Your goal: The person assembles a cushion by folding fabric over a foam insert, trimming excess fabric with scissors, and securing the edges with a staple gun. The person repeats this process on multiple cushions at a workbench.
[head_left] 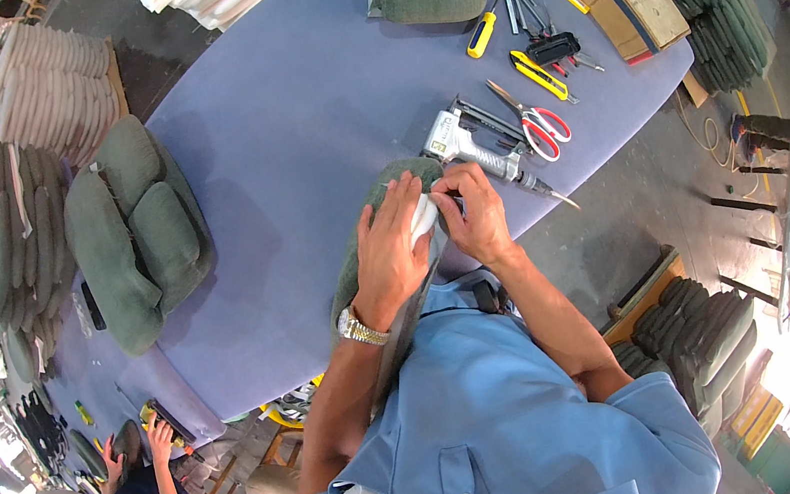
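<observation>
Rests left hand (392,237) flat, unclamped, on green cushion (350,278), long axis seven-to-one o'clock; toward three o'clock, pinches cushion's near edge with right hand (475,210).

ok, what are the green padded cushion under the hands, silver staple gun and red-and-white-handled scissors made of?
Green padded cushion: probably fabric, matte, fuzzy-looking. Silver staple gun: likely metal, bright highlights. Scissors: silvery blades, likely steel; handles probably smooth plastic, evenly coloured.

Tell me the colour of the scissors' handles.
The handles are red and white, showing best in the head view, the only one here.
</observation>
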`<state>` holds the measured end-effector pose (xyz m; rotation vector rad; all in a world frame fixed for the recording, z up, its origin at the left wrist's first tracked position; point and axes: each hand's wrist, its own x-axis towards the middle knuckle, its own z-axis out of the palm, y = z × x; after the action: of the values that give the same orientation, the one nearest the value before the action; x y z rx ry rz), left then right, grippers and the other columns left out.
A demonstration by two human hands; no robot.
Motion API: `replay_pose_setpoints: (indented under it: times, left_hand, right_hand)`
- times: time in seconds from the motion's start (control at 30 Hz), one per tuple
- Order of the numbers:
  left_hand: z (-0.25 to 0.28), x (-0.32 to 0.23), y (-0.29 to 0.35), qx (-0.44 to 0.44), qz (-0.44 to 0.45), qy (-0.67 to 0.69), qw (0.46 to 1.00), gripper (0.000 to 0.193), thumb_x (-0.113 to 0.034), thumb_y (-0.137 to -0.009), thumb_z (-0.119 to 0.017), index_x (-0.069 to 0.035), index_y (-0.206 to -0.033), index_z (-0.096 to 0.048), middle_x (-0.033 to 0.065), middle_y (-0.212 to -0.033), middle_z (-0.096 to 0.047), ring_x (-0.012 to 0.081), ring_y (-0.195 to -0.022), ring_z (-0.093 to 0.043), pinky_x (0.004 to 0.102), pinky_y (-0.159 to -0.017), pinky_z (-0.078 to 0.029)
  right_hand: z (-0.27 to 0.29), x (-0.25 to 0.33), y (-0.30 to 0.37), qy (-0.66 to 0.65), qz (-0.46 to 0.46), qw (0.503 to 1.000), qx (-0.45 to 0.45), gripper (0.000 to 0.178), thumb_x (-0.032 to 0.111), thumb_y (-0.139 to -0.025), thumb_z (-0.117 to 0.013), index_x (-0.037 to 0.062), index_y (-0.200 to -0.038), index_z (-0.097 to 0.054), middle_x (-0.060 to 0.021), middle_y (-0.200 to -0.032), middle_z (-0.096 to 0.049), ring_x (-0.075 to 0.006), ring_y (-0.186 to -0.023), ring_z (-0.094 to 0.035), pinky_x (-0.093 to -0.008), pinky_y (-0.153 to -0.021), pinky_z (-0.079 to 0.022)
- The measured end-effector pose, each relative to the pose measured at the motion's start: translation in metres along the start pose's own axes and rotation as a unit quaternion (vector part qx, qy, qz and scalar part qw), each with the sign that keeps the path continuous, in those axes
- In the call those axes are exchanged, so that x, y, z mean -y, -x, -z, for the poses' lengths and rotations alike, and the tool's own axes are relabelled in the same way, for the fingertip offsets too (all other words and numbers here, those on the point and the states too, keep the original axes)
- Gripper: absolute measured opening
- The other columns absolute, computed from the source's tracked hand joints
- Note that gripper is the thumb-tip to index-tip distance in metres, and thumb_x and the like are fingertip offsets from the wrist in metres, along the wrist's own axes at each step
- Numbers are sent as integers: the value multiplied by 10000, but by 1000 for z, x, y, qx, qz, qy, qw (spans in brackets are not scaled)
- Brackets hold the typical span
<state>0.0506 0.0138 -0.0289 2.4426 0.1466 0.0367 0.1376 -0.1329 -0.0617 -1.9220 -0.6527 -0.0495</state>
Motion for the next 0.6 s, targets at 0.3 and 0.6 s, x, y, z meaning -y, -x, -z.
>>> replay_pose_setpoints:
  times: [0.3,0.6]
  left_hand:
    - [-8,-1,7,-59,-28,-15,998,523,-70,-906,-683,-72,-1421,-590,129,-1471,-588,319,-1399,-527,650,-1172,-301]
    - [38,25,-27,75,1,227,971,303,-187,-994,-668,-45,-1259,-704,160,-1310,-689,326,-1222,-659,431,-1058,-492]
  right_hand:
    - [-11,1,2,-101,-352,929,58,456,455,-1047,-601,3,-1055,-536,-141,-933,-641,-185,-826,-582,-338,-730,-498]
    - [-14,-9,6,-229,-329,913,73,451,477,-1076,-553,45,-973,-476,-21,-873,-443,-117,-869,-408,-313,-769,-428]
